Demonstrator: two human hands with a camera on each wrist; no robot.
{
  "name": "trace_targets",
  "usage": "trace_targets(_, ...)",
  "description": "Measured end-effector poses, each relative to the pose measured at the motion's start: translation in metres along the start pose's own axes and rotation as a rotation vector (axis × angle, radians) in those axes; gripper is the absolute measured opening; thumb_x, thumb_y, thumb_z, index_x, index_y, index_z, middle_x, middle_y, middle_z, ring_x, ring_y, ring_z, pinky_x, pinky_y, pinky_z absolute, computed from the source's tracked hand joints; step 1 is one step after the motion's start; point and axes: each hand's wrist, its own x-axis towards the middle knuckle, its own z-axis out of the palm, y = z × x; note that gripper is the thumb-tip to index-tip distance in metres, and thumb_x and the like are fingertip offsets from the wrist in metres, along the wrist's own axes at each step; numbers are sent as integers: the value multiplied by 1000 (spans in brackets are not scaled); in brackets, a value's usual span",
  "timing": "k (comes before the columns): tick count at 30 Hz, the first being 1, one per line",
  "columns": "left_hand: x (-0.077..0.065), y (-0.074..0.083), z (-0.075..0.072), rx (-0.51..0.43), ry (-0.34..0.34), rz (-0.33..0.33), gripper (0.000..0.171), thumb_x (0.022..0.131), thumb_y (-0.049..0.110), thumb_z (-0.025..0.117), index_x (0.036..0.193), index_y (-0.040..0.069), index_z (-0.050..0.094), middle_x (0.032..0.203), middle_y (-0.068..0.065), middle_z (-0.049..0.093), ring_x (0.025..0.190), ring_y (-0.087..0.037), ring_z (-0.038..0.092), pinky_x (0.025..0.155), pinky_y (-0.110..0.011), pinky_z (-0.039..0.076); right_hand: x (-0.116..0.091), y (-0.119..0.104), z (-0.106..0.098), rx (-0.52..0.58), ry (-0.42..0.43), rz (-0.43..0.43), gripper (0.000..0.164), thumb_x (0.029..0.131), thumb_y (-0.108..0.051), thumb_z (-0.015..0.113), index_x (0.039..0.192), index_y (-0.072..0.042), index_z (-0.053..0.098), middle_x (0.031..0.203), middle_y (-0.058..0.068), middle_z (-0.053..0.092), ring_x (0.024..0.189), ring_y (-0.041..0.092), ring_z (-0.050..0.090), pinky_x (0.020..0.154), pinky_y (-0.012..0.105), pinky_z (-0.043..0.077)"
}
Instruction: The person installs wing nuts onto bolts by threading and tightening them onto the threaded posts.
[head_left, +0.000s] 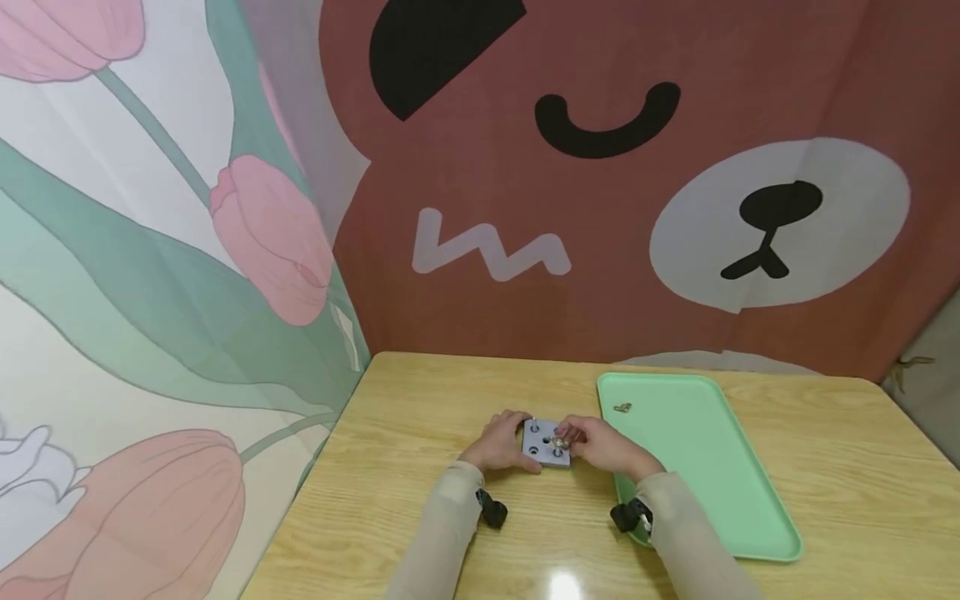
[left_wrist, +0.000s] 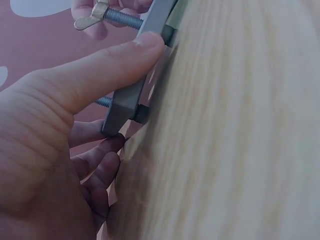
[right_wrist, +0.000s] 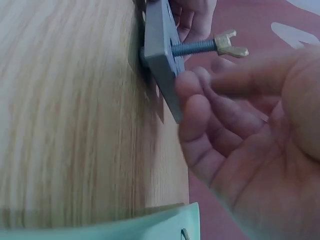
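Note:
A grey metal plate with holes lies near the table's middle, bolts standing up through it. My left hand grips its left side, the thumb along the near edge and the fingers at the far side. On the end of one bolt sits a brass wing nut; the left wrist view shows the same wing nut. My right hand is beside that nut, its fingers loosely bent near the plate's edge with nothing visible between them. Another bolt shows no nut in view.
A green tray stands to the right on the wooden table, partly under the right forearm. Another small brass wing nut lies in its far left corner. Printed curtains hang behind and at the left.

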Motion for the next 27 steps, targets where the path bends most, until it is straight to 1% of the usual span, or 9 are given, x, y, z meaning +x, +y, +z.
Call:
trace_targets(3, 0, -2, -2, 13, 10, 0, 93, 50, 57, 76, 129, 22, 42, 117, 4, 43, 99, -15, 39, 84, -34, 33, 2, -1, -3, 10, -8, -11, 26, 89, -5, 49, 114, -10, 54, 88, 4, 55, 76, 16, 50, 61, 31, 42)
trace_targets(5, 0, -2, -4, 20, 15, 0, 93, 50, 58, 76, 129, 22, 42, 116, 4, 43, 98, -15, 39, 84, -34, 33, 3, -1, -2, 14, -24, -22, 31, 90, -11, 50, 120, -12, 52, 89, 3, 55, 76, 16, 51, 61, 31, 42)
trace_targets(8, -1, -1, -4, 13, 8, -3, 93, 51, 58, 76, 129, 22, 42, 118, 3, 43, 100, -15, 39, 85, -36, 33, 5, 0, 0, 14, -59, -49, 35, 88, -13, 54, 122, -13, 51, 89, 2, 54, 75, 16, 50, 60, 31, 42)
trace_targets(13, -3, 2, -1, -12, -13, -12, 94, 52, 57, 76, 131, 20, 40, 122, 2, 41, 104, -15, 38, 86, -35, 33, 4, 6, 3, 3, -52, -53, 17, 85, -18, 59, 102, -15, 62, 89, -4, 56, 72, 14, 49, 58, 29, 41)
trace_targets(16, -3, 4, -1, -11, -10, -3, 93, 53, 55, 76, 131, 18, 40, 122, 2, 41, 103, -15, 37, 85, -33, 33, 4, 8, 5, -6, -17, -37, 6, 83, -22, 62, 87, -17, 62, 81, -5, 57, 66, 13, 50, 54, 27, 41)
trace_targets(20, -3, 5, -1, -7, -9, 12, 92, 54, 54, 76, 131, 17, 40, 122, 1, 41, 100, -15, 37, 83, -32, 34, 6, 7, 7, -28, 24, -9, 11, 80, -27, 65, 78, -18, 59, 73, -5, 56, 60, 12, 48, 50, 26, 40)
trace_targets(22, -3, 6, -2, -5, -16, 7, 92, 54, 54, 76, 131, 17, 40, 122, 2, 40, 100, -14, 37, 83, -32, 34, 5, 6, 7, -31, 15, 4, 11, 79, -27, 66, 80, -17, 60, 75, -5, 56, 62, 12, 48, 51, 26, 40)
trace_targets(24, -3, 6, -2, 0, -20, 1, 92, 54, 54, 76, 131, 18, 40, 122, 2, 41, 100, -14, 37, 83, -32, 34, 4, 3, 5, -19, -13, 14, 10, 80, -20, 65, 88, -15, 61, 79, -3, 56, 65, 14, 49, 54, 28, 41)
trace_targets(27, -2, 5, -3, 8, -16, -10, 92, 54, 53, 77, 131, 19, 40, 121, 3, 41, 101, -14, 37, 84, -32, 34, 3, -1, 1, -14, -59, 3, 23, 84, -7, 57, 106, -12, 59, 87, -1, 55, 75, 15, 50, 60, 32, 42)
